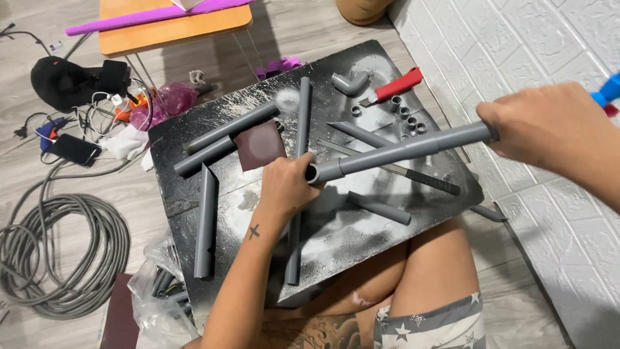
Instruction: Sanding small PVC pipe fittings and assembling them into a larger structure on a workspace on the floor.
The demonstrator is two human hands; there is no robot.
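Both hands grasp one grey PVC pipe above the black board: the left hand closes around its open near end, the right hand clamps the far-right end, apparently also holding a blue tool. Keep the pipe level and steady, clear of the loose pipe offcuts.

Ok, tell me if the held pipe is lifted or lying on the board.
Lifted: both hands, left and right, hold the pipe above the board.
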